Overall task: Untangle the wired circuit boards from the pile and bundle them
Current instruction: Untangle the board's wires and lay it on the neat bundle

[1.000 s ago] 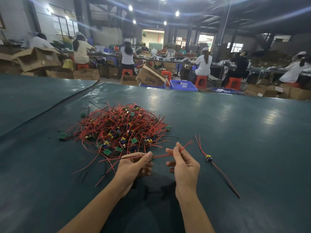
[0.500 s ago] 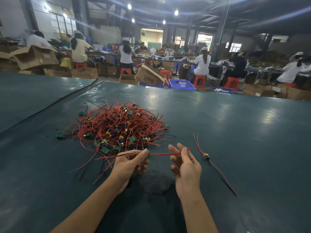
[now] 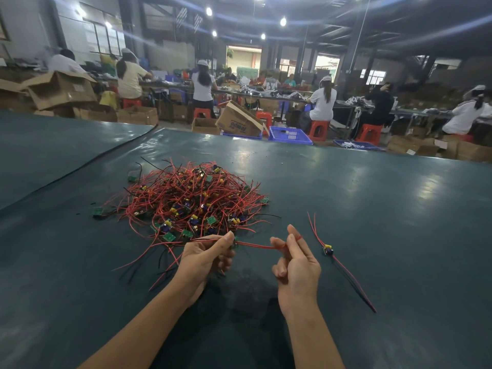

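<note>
Since the earlier moment the right hand [image 3: 295, 265] has bent its fingers [image 3: 292, 232] around the red wire [image 3: 255, 245], which runs tight to the left hand [image 3: 205, 258]. Left fingers grip the wired board [image 3: 234, 242], just before the pile [image 3: 191, 203] on the bench [image 3: 372, 209]. One freed board [image 3: 328, 250] lies apart on the right.

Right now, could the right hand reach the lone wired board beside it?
Probably yes: the lone wired board lies beside the right hand, nothing between, though it holds a red wire.
</note>
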The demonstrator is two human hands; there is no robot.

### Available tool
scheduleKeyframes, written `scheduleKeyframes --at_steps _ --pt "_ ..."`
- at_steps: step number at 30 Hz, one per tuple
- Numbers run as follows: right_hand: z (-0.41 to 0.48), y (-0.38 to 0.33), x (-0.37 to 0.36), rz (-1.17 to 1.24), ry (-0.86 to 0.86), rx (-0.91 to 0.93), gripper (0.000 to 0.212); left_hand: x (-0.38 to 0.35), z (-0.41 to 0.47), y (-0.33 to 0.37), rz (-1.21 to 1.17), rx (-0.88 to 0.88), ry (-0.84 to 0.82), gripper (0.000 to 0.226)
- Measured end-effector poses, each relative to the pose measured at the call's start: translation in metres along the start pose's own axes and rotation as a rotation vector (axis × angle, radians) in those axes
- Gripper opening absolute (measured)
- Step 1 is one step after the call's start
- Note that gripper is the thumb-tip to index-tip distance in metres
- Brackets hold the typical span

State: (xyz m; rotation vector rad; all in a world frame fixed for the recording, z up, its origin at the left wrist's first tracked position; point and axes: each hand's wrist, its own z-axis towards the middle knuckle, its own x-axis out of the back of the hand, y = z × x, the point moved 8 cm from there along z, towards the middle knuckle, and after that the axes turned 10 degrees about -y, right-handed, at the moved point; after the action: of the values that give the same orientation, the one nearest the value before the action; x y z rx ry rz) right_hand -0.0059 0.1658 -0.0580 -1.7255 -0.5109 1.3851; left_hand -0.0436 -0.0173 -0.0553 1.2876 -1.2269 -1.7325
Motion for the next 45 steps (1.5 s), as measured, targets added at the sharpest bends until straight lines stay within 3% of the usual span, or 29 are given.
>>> scheduleKeyframes --at_steps 7,13,19,22,24,29,34,38,45 --pt "-0.007 0.005 -0.003 -0.047 -0.024 -0.018 0.019 0.001 0.0 -0.016 -0.342 0.109 0.089 0.015" --pt "-0.009 -0.004 -0.001 -0.014 -0.014 0.058 0.021 -0.001 0.001 -0.014 -0.281 0.089 0.088 0.012" --pt "-0.008 -0.003 0.0 0.037 -0.054 -0.011 0.025 0.004 0.0 -0.011 -0.256 0.075 0.144 0.02" --pt "-0.009 -0.002 -0.005 0.051 -0.147 -0.056 0.046 0.01 0.001 -0.008 -0.308 0.073 0.166 0.032" --pt "-0.009 -0.001 -0.006 -0.007 -0.162 -0.07 0.056 0.009 0.001 -0.007 -0.326 0.076 0.134 0.036" --pt "-0.011 0.015 -0.015 -0.276 -0.178 -0.158 0.045 -0.014 0.001 -0.014 -0.222 0.186 -0.079 0.038" --pt "-0.025 0.026 -0.042 -0.381 -0.342 -0.211 0.041 -0.035 -0.006 -0.022 -0.027 0.311 -0.321 0.046" --pt "-0.028 0.024 -0.045 -0.306 -0.333 -0.224 0.018 -0.033 -0.003 -0.023 -0.059 0.281 -0.326 0.055" --pt "-0.025 0.014 -0.041 -0.256 -0.204 -0.057 0.029 -0.033 -0.005 -0.028 -0.066 0.285 -0.238 0.032"
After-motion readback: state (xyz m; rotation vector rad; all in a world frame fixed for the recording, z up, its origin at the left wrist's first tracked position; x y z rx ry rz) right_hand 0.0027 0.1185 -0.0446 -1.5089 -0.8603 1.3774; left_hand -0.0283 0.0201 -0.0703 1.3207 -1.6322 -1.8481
